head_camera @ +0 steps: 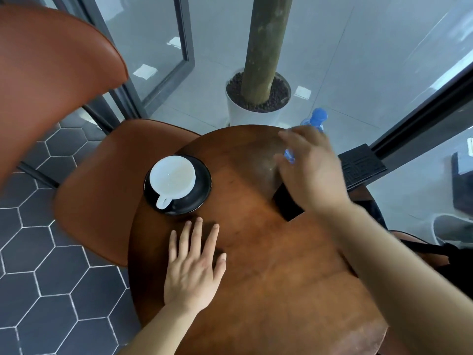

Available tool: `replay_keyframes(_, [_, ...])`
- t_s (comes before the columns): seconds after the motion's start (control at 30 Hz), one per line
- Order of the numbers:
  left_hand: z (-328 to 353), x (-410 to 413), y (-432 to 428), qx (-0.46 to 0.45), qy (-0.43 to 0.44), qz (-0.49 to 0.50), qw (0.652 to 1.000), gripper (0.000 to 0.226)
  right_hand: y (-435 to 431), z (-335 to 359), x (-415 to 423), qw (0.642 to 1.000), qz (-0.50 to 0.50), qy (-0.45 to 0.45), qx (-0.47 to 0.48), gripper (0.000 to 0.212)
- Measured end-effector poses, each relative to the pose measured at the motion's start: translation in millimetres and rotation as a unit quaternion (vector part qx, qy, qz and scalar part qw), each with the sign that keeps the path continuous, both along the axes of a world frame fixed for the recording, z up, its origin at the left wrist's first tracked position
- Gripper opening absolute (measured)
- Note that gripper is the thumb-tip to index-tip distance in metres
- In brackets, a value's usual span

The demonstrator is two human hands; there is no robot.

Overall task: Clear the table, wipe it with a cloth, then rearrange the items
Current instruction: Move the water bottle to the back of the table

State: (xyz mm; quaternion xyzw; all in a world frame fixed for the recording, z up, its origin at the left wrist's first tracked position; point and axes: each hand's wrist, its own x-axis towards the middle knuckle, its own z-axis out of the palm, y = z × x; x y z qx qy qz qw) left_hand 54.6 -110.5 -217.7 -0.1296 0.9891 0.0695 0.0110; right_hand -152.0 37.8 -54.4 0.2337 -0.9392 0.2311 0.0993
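A round brown wooden table point(268, 265) fills the middle of the view. On its left side a white cup point(172, 176) stands on a black saucer point(198, 198). A clear water bottle with a blue cap point(318, 117) stands at the far right edge, mostly hidden behind my right hand point(309, 172). That hand is blurred, its fingers spread against the bottle; no firm grip shows. A flat black object point(288, 204) lies partly under that wrist. My left hand point(193, 267) rests flat on the table just below the saucer, fingers apart and holding nothing.
A brown chair seat point(97, 196) sits tight against the table's left edge, with another chair back point(51, 73) at upper left. A white planter with a trunk point(245, 114) stands just behind the table. Glass walls, a black floor mat point(361, 165) and a dark bag point(432, 254) are on the right.
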Motion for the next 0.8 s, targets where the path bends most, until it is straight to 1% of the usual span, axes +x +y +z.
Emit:
replay_keyframes(0.07, [0,0,0,-0.003,0.004,0.0,1.0,0.062,6,9,-29,0.999,-0.016,-0.009,0.033,0.043])
replay_keyframes(0.23, [-2,0,0,-0.003,0.008,0.003,1.0,0.062,16,9,-70,0.993,-0.061,0.019,0.097,0.058])
replay_keyframes(0.37, [-4,0,-1,-0.004,0.005,0.004,1.0,0.062,17,2,-91,0.985,-0.08,-0.061,0.139,0.067])
replay_keyframes(0.43, [-5,0,-1,-0.004,0.004,0.003,1.0,0.063,15,-1,-96,0.983,-0.083,-0.086,0.136,0.063])
replay_keyframes(0.6, [-4,0,-1,0.0,-0.005,0.005,1.0,0.063,11,-4,-107,0.985,-0.098,-0.115,0.08,0.044])
replay_keyframes(0.7, [-3,-1,-1,-0.002,-0.009,0.005,1.0,0.063,11,-1,-114,0.987,-0.1,-0.101,0.073,0.043])
replay_keyframes(0.8, [-2,-1,-1,0.0,-0.01,0.006,1.0,0.063,3,2,-111,0.99,-0.084,-0.084,0.079,0.036])
